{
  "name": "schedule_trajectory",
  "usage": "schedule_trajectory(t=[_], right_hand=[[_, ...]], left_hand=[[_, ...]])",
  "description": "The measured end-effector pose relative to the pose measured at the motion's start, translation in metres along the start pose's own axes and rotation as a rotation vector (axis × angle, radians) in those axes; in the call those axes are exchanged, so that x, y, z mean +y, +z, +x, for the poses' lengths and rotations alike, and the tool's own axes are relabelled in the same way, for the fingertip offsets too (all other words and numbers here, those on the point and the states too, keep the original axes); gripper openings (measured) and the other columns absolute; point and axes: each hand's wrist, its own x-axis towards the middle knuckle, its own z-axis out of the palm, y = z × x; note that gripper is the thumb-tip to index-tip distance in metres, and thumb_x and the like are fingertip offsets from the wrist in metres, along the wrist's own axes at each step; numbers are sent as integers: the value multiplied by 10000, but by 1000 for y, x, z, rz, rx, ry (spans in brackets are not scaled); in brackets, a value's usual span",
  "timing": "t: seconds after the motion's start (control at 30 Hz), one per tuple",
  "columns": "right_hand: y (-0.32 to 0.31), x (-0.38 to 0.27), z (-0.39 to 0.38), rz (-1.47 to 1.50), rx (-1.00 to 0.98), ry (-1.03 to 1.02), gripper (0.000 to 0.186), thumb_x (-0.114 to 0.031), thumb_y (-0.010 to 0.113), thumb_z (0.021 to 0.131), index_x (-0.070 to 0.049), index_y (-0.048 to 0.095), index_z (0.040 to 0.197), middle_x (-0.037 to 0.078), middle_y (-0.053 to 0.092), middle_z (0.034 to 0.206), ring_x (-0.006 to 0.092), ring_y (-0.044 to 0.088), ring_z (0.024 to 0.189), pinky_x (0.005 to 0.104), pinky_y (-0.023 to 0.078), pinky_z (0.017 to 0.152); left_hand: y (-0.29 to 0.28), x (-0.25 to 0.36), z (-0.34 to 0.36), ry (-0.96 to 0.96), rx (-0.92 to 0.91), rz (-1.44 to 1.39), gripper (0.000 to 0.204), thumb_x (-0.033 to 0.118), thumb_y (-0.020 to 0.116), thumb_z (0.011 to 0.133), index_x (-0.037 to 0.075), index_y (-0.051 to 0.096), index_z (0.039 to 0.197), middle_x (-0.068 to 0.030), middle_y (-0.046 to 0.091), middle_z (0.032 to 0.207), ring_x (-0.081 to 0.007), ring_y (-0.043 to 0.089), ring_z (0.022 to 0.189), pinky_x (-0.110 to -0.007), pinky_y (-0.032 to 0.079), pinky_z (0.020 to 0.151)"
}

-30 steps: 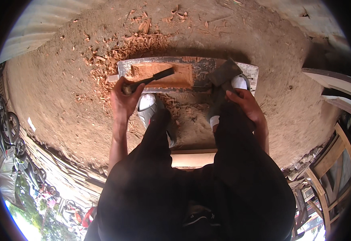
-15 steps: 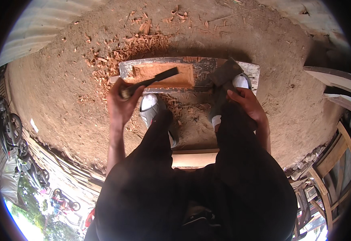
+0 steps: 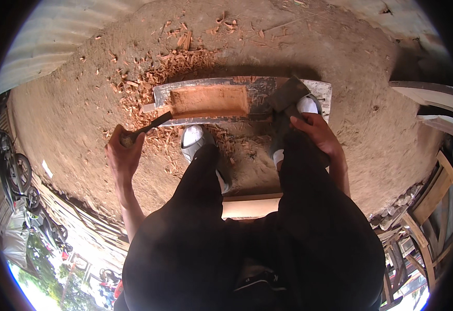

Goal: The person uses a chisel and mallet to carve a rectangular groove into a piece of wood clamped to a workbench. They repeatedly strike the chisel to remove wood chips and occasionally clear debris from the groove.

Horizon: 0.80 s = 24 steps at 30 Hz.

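Left hand (image 3: 122,155) has drawn its flat chisel (image 3: 156,122) leftward, grip closed around it; right hand (image 3: 321,135) wraps a blocky mallet (image 3: 288,94).

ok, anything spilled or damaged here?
Loose reddish-brown wood shavings litter the brown dirt floor, thickest beyond the left part of the long, dark-coated wooden board, so it looks messy. The board's coating is patchy and scuffed, whitish at the right end, so it looks worn. Nothing else stands out.

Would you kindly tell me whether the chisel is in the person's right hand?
No, the left hand holds the chisel, while the right hand holds a dark mallet.
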Motion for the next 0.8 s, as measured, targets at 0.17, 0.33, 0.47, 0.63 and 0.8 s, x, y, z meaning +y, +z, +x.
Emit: schedule_trajectory(t=[0.17, 0.33, 0.47, 0.63, 0.8], right_hand=[[-1, 8, 7, -24, -14, -11, 496, -469, 709, 969, 23, 701, 1036, 57, 684, 953, 116, 616, 928, 287, 471, 867], [2, 6, 7, 21, -10, 10, 491, -448, 713, 971, 29, 684, 1082, 58, 686, 977, 113, 619, 946, 287, 474, 882], [-3, 16, 10, 12, -9, 13, 475, -435, 708, 979, 30, 686, 1076, 67, 693, 988, 116, 625, 951, 289, 480, 887], [-1, 8, 8, -1, 6, -8, 475, -442, 718, 968, 25, 681, 1045, 40, 677, 946, 99, 598, 880, 288, 480, 806], [-3, 10, 8, -20, 12, -9, 473, -438, 717, 969, 27, 680, 1047, 31, 671, 929, 96, 588, 846, 288, 481, 769]], left_hand=[[59, 52, 3, 175, -111, -357, 295, 232, 860, 830, 27, 661, 902, -116, 756, 821, -165, 705, 711, -347, 557, 630], [90, 70, 9, 152, -150, -289, 330, 273, 877, 812, 42, 677, 937, -123, 768, 870, -207, 746, 792, -375, 602, 717], [56, 29, 15, 60, -116, -118, 307, 269, 882, 815, 80, 679, 946, -111, 773, 875, -196, 741, 785, -375, 618, 680], [-5, 8, 1, -36, -13, 130, 267, 254, 853, 830, 91, 647, 880, -56, 748, 796, -171, 700, 691, -392, 530, 624], [3, 26, 3, 65, -67, -69, 274, 231, 861, 844, 64, 646, 878, -90, 740, 786, -145, 697, 701, -337, 524, 600]])
